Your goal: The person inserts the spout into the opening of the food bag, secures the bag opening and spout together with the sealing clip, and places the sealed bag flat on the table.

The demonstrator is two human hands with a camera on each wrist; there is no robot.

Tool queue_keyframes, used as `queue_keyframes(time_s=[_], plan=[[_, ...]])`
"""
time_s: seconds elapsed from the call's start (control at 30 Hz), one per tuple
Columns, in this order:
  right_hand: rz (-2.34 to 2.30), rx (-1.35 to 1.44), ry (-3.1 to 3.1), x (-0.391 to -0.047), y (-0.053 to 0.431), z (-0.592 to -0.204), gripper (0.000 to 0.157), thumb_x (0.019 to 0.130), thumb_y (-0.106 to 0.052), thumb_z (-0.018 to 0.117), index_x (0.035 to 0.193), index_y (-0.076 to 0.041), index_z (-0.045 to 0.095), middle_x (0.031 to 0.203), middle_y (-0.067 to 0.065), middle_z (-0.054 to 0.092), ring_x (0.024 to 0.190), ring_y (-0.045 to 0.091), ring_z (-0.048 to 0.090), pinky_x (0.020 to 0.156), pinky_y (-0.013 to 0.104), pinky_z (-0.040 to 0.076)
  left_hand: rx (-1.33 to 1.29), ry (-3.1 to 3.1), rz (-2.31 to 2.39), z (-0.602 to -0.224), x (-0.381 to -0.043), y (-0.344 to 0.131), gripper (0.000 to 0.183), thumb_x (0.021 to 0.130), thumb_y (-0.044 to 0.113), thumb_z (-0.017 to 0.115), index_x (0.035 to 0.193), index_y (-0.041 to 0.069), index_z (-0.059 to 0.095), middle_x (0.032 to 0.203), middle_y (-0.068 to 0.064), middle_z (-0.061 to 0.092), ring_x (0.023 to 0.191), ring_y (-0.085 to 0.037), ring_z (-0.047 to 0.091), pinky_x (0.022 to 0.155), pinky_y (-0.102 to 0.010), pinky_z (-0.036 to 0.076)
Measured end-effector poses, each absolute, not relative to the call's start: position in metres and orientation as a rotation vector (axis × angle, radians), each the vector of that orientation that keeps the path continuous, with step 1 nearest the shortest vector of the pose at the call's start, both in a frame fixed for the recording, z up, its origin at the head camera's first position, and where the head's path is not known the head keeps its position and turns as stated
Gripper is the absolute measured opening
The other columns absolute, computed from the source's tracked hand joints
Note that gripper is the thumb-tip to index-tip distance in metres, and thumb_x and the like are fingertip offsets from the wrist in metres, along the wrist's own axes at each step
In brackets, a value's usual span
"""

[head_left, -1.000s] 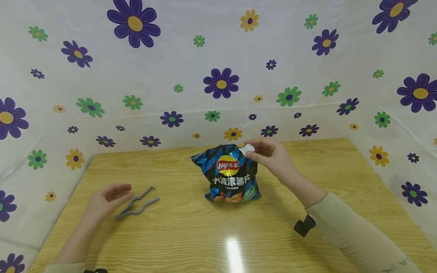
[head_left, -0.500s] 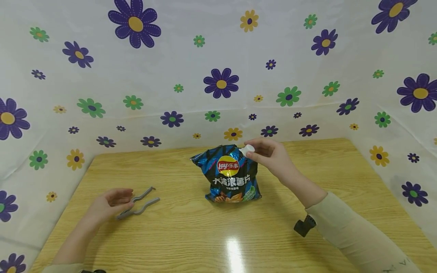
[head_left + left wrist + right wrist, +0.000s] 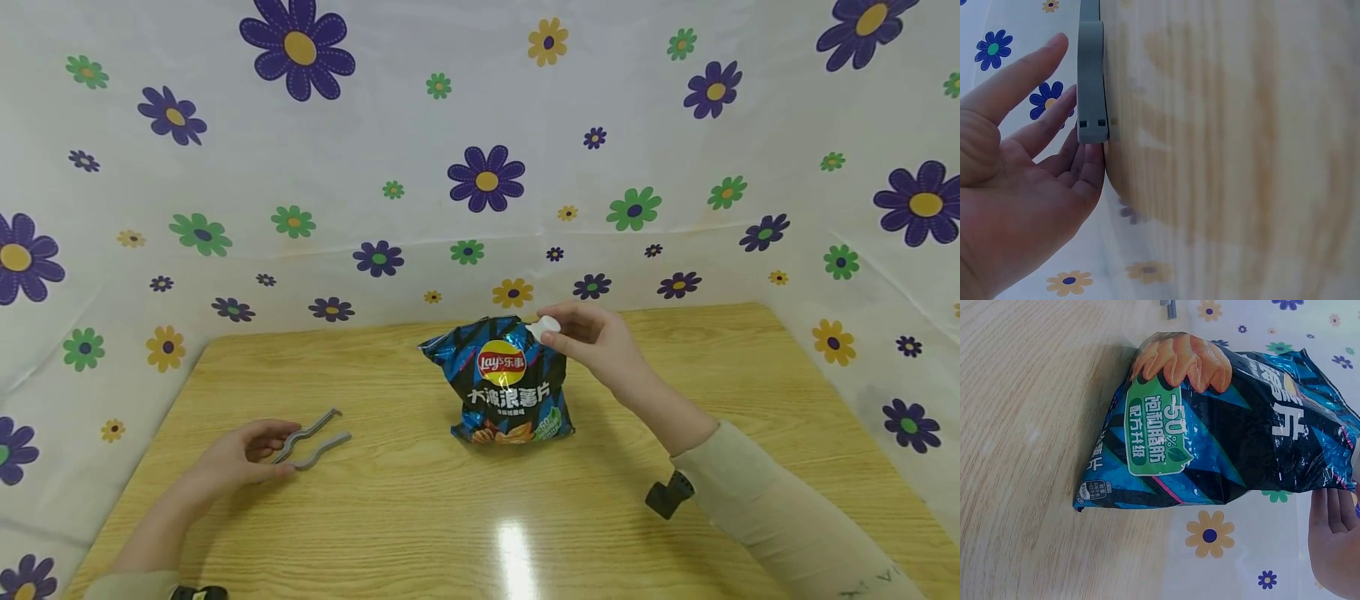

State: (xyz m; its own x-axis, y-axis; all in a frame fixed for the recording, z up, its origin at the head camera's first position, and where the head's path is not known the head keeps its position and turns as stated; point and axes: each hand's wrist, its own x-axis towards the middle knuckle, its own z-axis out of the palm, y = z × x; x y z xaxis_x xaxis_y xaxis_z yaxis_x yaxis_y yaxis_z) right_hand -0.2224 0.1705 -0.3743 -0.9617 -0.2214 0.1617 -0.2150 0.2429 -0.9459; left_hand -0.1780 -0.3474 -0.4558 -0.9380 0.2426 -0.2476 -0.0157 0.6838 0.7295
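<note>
Clip (image 3: 1091,75) lies spread on the counter (image 3: 420,517), its left end between the thumb and fingers (image 3: 1047,124) of my left hand (image 3: 228,458), which stand apart; whether they touch it I cannot tell. My right hand (image 3: 606,346) pinches a white knob (image 3: 549,327) at the upper right corner of the chip bag (image 3: 506,400), upright near the counter's middle.

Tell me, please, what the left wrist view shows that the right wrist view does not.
Only the left wrist view shows the left hand and the dark square holes in the grey wavy tongs. Only the right wrist view shows the shiny blue and black chip bag and the right hand. Both share the pale wooden tabletop, the white flowered backdrop and, apparently, the tongs.
</note>
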Motion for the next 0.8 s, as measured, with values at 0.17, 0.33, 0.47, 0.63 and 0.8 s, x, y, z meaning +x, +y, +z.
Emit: queue_keyframes(time_s=[0.17,0.33,0.47,0.63,0.8], plan=[[-1.884,-0.441,2.474,-0.2224,0.1706,-0.3749,0.034,0.102,-0.008,0.072,0.135,0.000,0.068,0.128,0.019,0.070,0.103,0.007,0.070,0.092,0.017,0.059,0.225,2.573,1.102,-0.4549,-0.1776,-0.3473,0.072,0.090,0.020,0.087,0.149,-0.003,0.054,0.143,-0.024,0.060,0.108,0.004,0.055,0.091,-0.015,0.055],[-1.880,-0.438,2.477,-0.2220,0.1707,-0.3750,0.034,0.102,-0.008,0.072,0.135,-0.001,0.068,0.129,0.019,0.070,0.103,0.007,0.069,0.092,0.017,0.059,0.246,2.586,1.088,-0.4551,-0.1784,-0.3466,0.070,0.089,0.016,0.088,0.147,-0.004,0.056,0.137,-0.022,0.062,0.104,0.005,0.055,0.089,-0.016,0.056],[-1.875,-0.437,2.478,-0.2218,0.1709,-0.3745,0.034,0.102,-0.009,0.072,0.135,-0.001,0.068,0.130,0.019,0.070,0.104,0.008,0.069,0.093,0.017,0.059,0.260,2.619,1.063,-0.4577,-0.1812,-0.3476,0.066,0.088,0.012,0.088,0.144,-0.005,0.058,0.130,-0.018,0.064,0.102,0.002,0.056,0.086,-0.017,0.056],[-1.883,-0.438,2.473,-0.2222,0.1707,-0.3749,0.033,0.102,-0.008,0.072,0.134,-0.001,0.069,0.129,0.019,0.070,0.104,0.009,0.069,0.092,0.017,0.059,0.252,2.658,1.035,-0.4611,-0.1837,-0.3484,0.058,0.089,0.009,0.086,0.140,-0.006,0.062,0.122,-0.014,0.067,0.097,0.002,0.057,0.083,-0.017,0.056],[-1.889,-0.439,2.476,-0.2233,0.1703,-0.3760,0.033,0.102,-0.008,0.072,0.134,-0.001,0.069,0.125,0.015,0.070,0.102,0.008,0.069,0.091,0.017,0.059,0.258,2.672,1.011,-0.4613,-0.1839,-0.3468,0.053,0.090,0.012,0.086,0.136,-0.005,0.065,0.117,-0.012,0.068,0.093,0.001,0.056,0.080,-0.018,0.056]])
